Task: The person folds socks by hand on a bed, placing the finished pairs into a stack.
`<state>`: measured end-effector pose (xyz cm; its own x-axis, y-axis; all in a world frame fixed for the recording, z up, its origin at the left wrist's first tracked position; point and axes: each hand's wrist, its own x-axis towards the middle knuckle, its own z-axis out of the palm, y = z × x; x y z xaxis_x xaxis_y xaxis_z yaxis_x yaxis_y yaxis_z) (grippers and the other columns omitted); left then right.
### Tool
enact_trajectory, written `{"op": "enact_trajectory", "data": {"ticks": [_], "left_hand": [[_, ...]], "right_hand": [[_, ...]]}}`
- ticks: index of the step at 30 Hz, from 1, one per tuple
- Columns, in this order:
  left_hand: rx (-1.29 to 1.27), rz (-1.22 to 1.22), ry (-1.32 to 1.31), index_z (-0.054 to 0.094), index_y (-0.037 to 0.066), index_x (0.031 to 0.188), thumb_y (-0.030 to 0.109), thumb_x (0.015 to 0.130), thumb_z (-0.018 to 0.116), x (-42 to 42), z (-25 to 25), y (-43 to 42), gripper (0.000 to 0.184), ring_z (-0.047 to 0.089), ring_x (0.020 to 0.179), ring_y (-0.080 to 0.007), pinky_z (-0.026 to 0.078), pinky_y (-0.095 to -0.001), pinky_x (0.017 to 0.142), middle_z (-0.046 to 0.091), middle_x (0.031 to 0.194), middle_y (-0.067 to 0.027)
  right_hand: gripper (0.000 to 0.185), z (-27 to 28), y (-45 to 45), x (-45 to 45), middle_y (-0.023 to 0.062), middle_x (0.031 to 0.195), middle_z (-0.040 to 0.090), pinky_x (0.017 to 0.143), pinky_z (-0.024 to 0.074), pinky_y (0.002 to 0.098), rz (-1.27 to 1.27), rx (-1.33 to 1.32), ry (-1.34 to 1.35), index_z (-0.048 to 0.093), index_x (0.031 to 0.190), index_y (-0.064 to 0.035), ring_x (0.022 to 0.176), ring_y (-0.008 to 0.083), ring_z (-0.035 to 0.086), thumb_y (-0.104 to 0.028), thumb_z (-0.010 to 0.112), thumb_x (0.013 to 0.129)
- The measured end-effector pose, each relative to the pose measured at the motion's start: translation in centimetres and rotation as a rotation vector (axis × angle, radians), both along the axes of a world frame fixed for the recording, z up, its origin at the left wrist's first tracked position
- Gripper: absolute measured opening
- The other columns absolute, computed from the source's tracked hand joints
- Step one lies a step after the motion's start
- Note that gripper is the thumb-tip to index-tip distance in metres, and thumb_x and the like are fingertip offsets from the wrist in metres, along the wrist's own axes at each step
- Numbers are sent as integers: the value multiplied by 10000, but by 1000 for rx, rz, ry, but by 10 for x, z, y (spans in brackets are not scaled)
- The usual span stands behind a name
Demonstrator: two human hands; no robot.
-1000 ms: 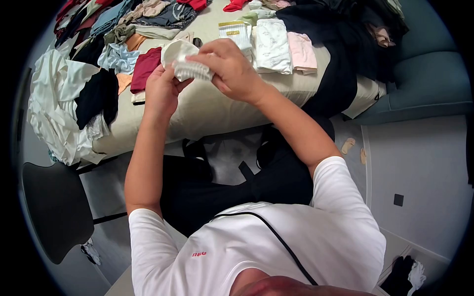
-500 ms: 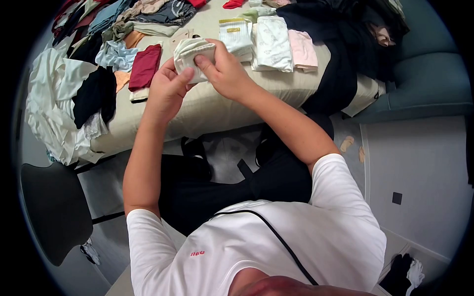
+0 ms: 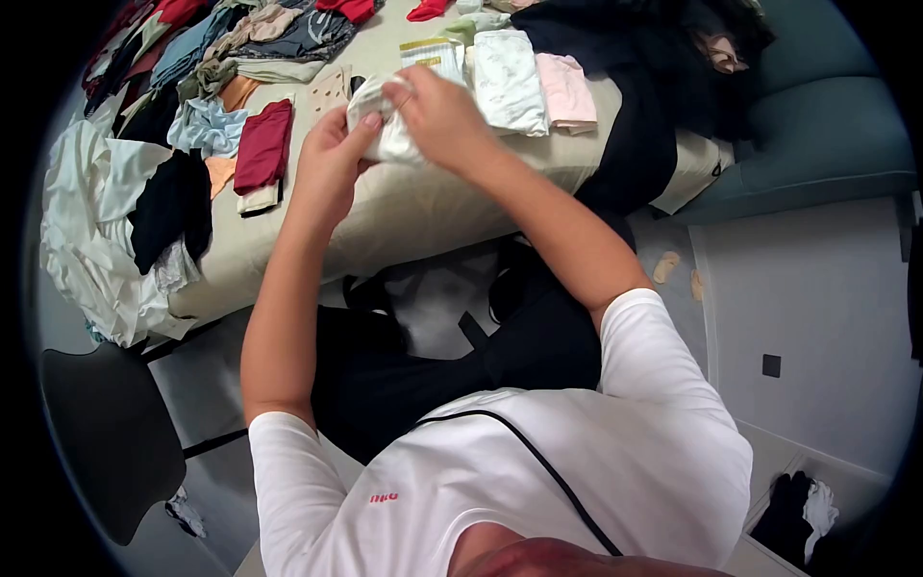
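Above the front edge of the bed-like surface, a small folded white cloth garment [image 3: 392,144] is held up between my two hands. My left hand [image 3: 332,154] grips its left side, thumb pressed on top. From the right, my right hand [image 3: 444,120] pinches its upper part and hides some of it. The garment's exact kind cannot be made out. Just beyond my right hand lies a folded white piece with a yellow band [image 3: 431,56]. Beside it are a white patterned folded garment [image 3: 510,85] and a pink folded one [image 3: 566,91].
A dark red folded cloth [image 3: 261,144] lies left of my hands on the cream cover [image 3: 404,212]. Loose clothes [image 3: 207,125] heap up at the left, with white fabric [image 3: 82,221] hanging over the edge. Black clothing [image 3: 635,115] spreads right, near a teal sofa [image 3: 817,144].
The white garment has gone from a neat folded packet to a looser, partly opened shape. My right hand has shifted across its top, and the view has turned slightly.
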<state>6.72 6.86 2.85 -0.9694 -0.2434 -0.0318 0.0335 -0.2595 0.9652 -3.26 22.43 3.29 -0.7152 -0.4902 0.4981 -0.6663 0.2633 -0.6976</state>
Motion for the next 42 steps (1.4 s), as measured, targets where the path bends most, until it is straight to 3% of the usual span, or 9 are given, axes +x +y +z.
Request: {"op": "enact_trajectory", "data": {"ticks": [6, 15, 19, 21, 22, 23, 32, 37, 42], "left_hand": [[80, 67, 169, 494, -75, 1403, 125, 997, 729, -48, 17, 6, 509, 731, 967, -152, 604, -312, 861, 730, 1133, -116], [375, -227, 163, 599, -20, 1324, 149, 1035, 671, -54, 17, -10, 342, 724, 1019, -154, 592, -316, 904, 729, 1186, -86], [325, -28, 261, 595, -16, 1324, 140, 1034, 673, -52, 12, -17, 337, 723, 1055, -182, 596, -348, 939, 719, 1213, -97], [290, 65, 275, 575, -33, 1342, 138, 1029, 689, -47, 12, -13, 374, 723, 1070, -207, 598, -377, 963, 709, 1231, -113], [267, 45, 277, 568, -36, 1349, 131, 1026, 696, -44, 12, -12, 385, 724, 1076, -217, 598, -385, 973, 705, 1238, -121], [244, 26, 279, 562, -39, 1356, 124, 1023, 702, -42, 12, -12, 396, 724, 1081, -227, 598, -393, 984, 702, 1246, -129], [298, -68, 224, 523, 1, 1457, 134, 1113, 499, -22, 10, -11, 370, 702, 1155, -192, 604, -347, 916, 698, 1281, -116], [188, 64, 243, 377, 72, 1528, 10, 1053, 527, -10, 18, 4, 503, 713, 982, -167, 599, -312, 803, 701, 1184, -121], [135, 17, 302, 449, 93, 1382, -14, 1023, 537, -15, -1, -11, 385, 659, 834, -115, 588, -300, 760, 678, 1052, -61]], "right_hand": [[550, 56, 32, -57, 51, 954, 702, 732, 537, 271, 387, -16, -450, 497, 1529, -61, 814, 99, 654, -225, 680, 1036], [495, 109, 56, -62, 40, 1020, 690, 774, 555, 249, 691, 116, -505, 544, 1536, -101, 914, 103, 682, -147, 608, 1047], [489, 105, 41, -57, 28, 1003, 694, 785, 558, 260, 517, 77, -378, 606, 1460, -77, 885, 116, 681, -261, 712, 1019], [547, 116, 34, -56, 148, 1230, 698, 905, 574, 371, 406, 285, -181, 525, 1476, 10, 1062, 237, 706, -186, 697, 995], [520, 101, 25, -53, 39, 976, 702, 778, 556, 272, 351, 181, -35, 668, 1353, -48, 893, 126, 678, -333, 816, 945], [535, 92, 22, -54, 70, 934, 705, 774, 558, 301, 337, 181, 67, 705, 1252, -22, 875, 168, 685, -341, 885, 862], [363, 71, 25, -36, 131, 1073, 652, 846, 555, 405, 241, 236, 332, 694, 1090, -40, 1002, 290, 674, -218, 849, 815], [399, 76, 26, -24, 139, 1091, 675, 881, 580, 428, 235, 241, 563, 713, 1217, -79, 1012, 322, 701, -177, 801, 841], [362, 77, 27, -20, 118, 1062, 674, 858, 558, 420, 269, 296, 484, 703, 1173, -46, 966, 334, 680, -144, 820, 845]]}}
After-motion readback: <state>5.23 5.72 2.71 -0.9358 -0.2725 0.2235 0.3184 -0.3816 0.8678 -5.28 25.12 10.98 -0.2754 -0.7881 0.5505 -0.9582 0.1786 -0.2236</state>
